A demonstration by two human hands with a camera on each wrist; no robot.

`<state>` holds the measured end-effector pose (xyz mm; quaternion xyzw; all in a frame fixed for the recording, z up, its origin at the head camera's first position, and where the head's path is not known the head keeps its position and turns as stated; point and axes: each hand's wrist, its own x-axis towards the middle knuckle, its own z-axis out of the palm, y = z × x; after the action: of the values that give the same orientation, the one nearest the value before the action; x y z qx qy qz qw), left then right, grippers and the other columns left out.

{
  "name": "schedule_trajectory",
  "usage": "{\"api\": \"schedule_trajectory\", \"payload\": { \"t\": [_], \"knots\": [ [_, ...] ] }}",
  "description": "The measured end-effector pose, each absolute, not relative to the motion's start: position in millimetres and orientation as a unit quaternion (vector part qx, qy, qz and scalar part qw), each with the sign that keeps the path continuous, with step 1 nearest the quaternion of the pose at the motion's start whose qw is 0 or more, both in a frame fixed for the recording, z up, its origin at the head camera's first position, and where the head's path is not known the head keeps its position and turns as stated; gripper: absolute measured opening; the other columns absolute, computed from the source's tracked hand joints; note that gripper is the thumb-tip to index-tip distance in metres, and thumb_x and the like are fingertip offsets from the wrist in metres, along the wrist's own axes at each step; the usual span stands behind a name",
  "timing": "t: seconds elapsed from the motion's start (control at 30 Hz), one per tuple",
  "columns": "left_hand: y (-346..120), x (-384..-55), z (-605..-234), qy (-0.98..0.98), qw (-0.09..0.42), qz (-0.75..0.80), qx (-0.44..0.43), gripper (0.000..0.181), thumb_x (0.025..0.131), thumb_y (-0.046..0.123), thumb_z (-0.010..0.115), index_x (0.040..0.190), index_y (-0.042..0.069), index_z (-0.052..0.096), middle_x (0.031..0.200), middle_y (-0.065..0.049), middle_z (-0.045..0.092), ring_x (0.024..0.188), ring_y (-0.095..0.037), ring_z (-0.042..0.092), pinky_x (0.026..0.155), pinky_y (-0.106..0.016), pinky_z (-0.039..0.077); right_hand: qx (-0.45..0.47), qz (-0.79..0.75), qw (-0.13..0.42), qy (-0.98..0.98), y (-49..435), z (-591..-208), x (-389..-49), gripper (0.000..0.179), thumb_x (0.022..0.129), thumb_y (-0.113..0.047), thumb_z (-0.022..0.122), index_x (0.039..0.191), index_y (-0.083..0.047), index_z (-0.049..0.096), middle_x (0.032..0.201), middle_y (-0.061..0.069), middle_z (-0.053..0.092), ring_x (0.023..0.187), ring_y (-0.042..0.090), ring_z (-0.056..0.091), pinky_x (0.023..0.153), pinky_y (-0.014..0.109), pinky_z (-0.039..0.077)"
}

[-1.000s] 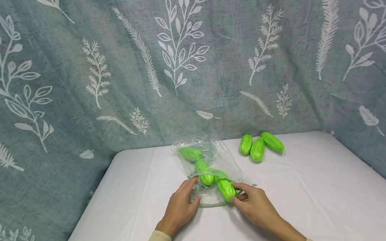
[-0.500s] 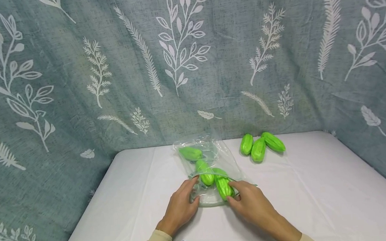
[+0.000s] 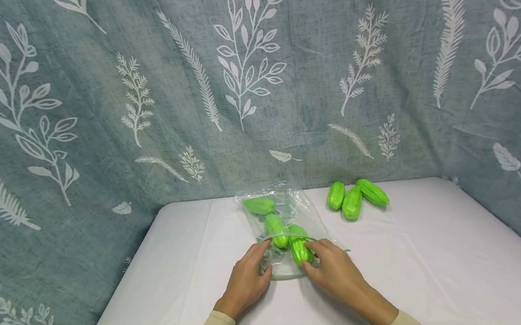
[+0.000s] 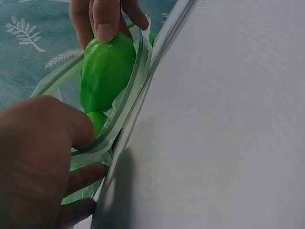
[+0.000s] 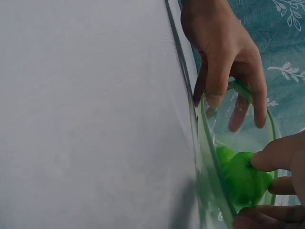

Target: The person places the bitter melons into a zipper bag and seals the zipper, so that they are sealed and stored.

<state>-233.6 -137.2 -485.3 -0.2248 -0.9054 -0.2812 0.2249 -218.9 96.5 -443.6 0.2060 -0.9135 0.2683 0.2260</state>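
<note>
A plastic bag [image 3: 304, 214] is extending toward the tabletop's [image 3: 182, 267] far edge; the left hand [image 3: 247, 278] is holding it, the right hand [image 3: 337, 270] gripping a vegetable [image 3: 300, 251] just inside.

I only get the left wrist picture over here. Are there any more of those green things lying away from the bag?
Observer: Yes. In the head view, three loose green vegetables lie close together on the white table, to the person's right of the bag and farther away.

Visitor: Oh! And how many are at the bag itself?

Observer: The head view shows three: two vegetables lie in the clear bag, and the right hand grips a third vegetable in its mouth.
</note>
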Motion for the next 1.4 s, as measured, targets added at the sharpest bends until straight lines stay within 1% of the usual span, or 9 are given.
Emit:
{"api": "schedule_trajectory", "payload": {
  "t": [0.1,0.17,0.27,0.43,0.6,0.83,0.93,1.13,1.4],
  "knots": [
    [-137,-234,-485,-0.905,0.228,-0.278,-0.227,0.069,0.081,0.008,0.074,0.146,0.019,0.051,0.123,0.003,0.064,0.094,-0.014,0.067,0.078,-0.034,0.057,0.2,0.284,0.238,-0.907,97,-447,-219,0.045,0.074,-0.013,0.088,0.114,-0.003,0.071,0.102,0.008,0.069,0.085,0.019,0.067,0.072,0.034,0.058],
    [-137,-234,-485,-0.905,0.228,-0.278,-0.228,0.069,0.081,0.008,0.074,0.145,0.018,0.051,0.123,0.002,0.065,0.092,-0.014,0.067,0.077,-0.035,0.056,0.194,0.293,0.234,-0.907,97,-449,-220,0.045,0.075,-0.013,0.087,0.116,-0.003,0.071,0.105,0.009,0.069,0.087,0.02,0.067,0.074,0.035,0.058],
    [-136,-234,-485,-0.906,0.226,-0.277,-0.227,0.069,0.082,0.009,0.075,0.146,0.019,0.051,0.124,0.003,0.064,0.092,-0.014,0.067,0.078,-0.035,0.056,0.178,0.287,0.224,-0.914,98,-449,-219,0.044,0.076,-0.016,0.086,0.117,-0.006,0.071,0.106,0.008,0.07,0.085,0.018,0.067,0.071,0.036,0.057],
    [-137,-234,-484,-0.907,0.226,-0.275,-0.225,0.069,0.082,0.009,0.074,0.146,0.02,0.051,0.125,0.003,0.064,0.099,-0.014,0.067,0.081,-0.036,0.057,0.178,0.246,0.24,-0.922,98,-449,-220,0.042,0.077,-0.021,0.085,0.114,-0.007,0.072,0.102,0.007,0.072,0.076,0.014,0.066,0.068,0.042,0.053],
    [-137,-233,-483,-0.908,0.223,-0.277,-0.224,0.07,0.082,0.009,0.075,0.146,0.02,0.051,0.124,0.004,0.064,0.103,-0.014,0.067,0.083,-0.036,0.057,0.194,0.243,0.263,-0.913,99,-451,-223,0.041,0.075,-0.02,0.085,0.111,-0.006,0.073,0.099,0.008,0.073,0.075,0.018,0.068,0.07,0.044,0.053],
    [-138,-233,-483,-0.908,0.224,-0.278,-0.222,0.068,0.082,0.01,0.075,0.145,0.02,0.052,0.126,0.005,0.063,0.107,-0.015,0.066,0.085,-0.037,0.056,0.186,0.288,0.228,-0.911,99,-454,-224,0.044,0.076,-0.019,0.085,0.116,-0.007,0.071,0.104,0.005,0.071,0.082,0.016,0.069,0.071,0.038,0.057],
    [-138,-233,-484,-0.907,0.224,-0.279,-0.221,0.067,0.082,0.011,0.075,0.144,0.02,0.053,0.127,0.006,0.063,0.109,-0.015,0.066,0.087,-0.038,0.056,0.185,0.293,0.225,-0.911,99,-455,-225,0.044,0.077,-0.018,0.086,0.117,-0.008,0.071,0.106,0.004,0.071,0.084,0.016,0.069,0.072,0.039,0.057],
    [-137,-232,-484,-0.909,0.22,-0.281,-0.218,0.066,0.082,0.011,0.075,0.144,0.021,0.053,0.126,0.006,0.063,0.108,-0.015,0.066,0.086,-0.037,0.056,0.186,0.304,0.218,-0.908,100,-457,-226,0.044,0.078,-0.016,0.085,0.118,-0.008,0.07,0.107,0.005,0.07,0.084,0.015,0.069,0.072,0.037,0.057],
    [-136,-232,-484,-0.908,0.216,-0.283,-0.223,0.065,0.083,0.011,0.075,0.143,0.02,0.053,0.127,0.005,0.063,0.106,-0.014,0.066,0.084,-0.037,0.056,0.184,0.323,0.209,-0.905,99,-458,-226,0.043,0.079,-0.009,0.084,0.119,-0.002,0.068,0.109,0.009,0.066,0.086,0.016,0.068,0.069,0.022,0.057]
  ]
}}
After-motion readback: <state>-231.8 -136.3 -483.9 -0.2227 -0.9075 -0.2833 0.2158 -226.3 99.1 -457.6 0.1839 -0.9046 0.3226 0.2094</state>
